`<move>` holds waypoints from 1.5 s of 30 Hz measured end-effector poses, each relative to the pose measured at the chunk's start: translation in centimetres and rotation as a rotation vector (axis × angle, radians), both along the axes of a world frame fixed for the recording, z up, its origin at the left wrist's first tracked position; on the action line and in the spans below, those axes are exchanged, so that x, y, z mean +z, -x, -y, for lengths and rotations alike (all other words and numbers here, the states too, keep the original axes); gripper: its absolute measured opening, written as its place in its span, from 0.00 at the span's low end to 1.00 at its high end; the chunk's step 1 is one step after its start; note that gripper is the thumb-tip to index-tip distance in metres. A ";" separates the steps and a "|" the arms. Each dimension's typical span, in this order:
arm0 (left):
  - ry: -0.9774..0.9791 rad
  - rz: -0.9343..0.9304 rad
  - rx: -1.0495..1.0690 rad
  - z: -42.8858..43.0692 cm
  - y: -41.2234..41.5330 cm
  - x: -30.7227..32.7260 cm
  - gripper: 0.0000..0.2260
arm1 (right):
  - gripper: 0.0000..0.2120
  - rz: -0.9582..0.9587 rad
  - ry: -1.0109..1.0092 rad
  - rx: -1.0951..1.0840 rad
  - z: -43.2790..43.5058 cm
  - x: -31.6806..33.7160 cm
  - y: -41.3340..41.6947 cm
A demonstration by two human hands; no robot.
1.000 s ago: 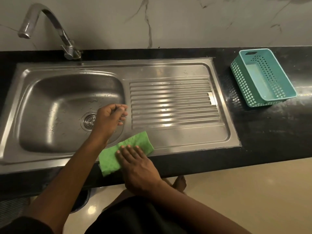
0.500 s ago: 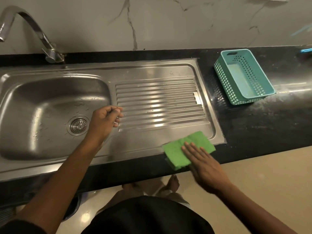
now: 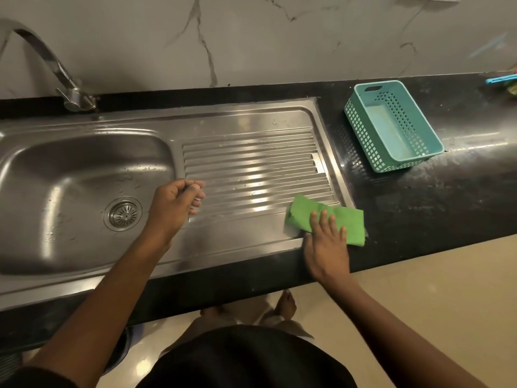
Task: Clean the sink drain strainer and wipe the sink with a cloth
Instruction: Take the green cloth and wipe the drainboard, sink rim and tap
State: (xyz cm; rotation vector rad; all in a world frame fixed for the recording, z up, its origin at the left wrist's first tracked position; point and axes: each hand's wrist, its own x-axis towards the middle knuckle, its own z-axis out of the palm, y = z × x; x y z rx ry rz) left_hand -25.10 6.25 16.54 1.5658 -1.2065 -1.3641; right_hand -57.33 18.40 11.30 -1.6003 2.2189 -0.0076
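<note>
A steel sink (image 3: 84, 141) with a ribbed drainboard (image 3: 251, 163) is set in a black counter. The round drain strainer (image 3: 123, 213) sits in the bottom of the basin. My right hand (image 3: 326, 245) presses flat, fingers straight, on a green cloth (image 3: 305, 210) at the drainboard's front right corner, where the cloth overlaps onto the counter. My left hand (image 3: 173, 203) hovers over the ridge between basin and drainboard, fingers curled in a loose fist, and nothing shows in it.
A curved faucet (image 3: 56, 63) stands at the back left. A teal perforated basket (image 3: 361, 119) sits on the black counter (image 3: 447, 208) to the right of the sink. A blue item (image 3: 500, 79) lies at the far right edge. Below the counter edge is beige floor.
My right hand has slid the green cloth rightward along the front of the drainboard to its right corner. My left hand has stayed curled near the basin's right edge.
</note>
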 end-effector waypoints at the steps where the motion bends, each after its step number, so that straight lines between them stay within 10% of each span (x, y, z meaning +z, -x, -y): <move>1: 0.001 0.005 0.003 0.1 -0.1 -0.1 0.09 | 0.29 0.025 0.005 0.034 0.3 0.0 -1.4; 11: 0.036 0.043 0.062 0.6 -1.2 0.8 0.09 | 0.28 0.305 -0.064 0.704 2.7 -0.2 -23.0; 16: 0.032 0.028 0.082 1.2 -2.1 1.2 0.10 | 0.24 0.350 -0.036 0.858 2.6 0.9 -21.0; 31: 0.026 0.008 0.084 2.2 -2.3 0.5 0.08 | 0.28 -0.082 -0.065 0.197 3.2 3.6 5.0; 36: 0.017 0.018 0.131 2.0 -3.1 0.1 0.08 | 0.28 0.009 -0.017 -0.003 4.9 2.1 -0.9; 45: 0.020 0.037 0.171 1.5 -5.0 -0.3 0.08 | 0.31 0.206 -0.045 0.492 6.4 -0.1 -20.1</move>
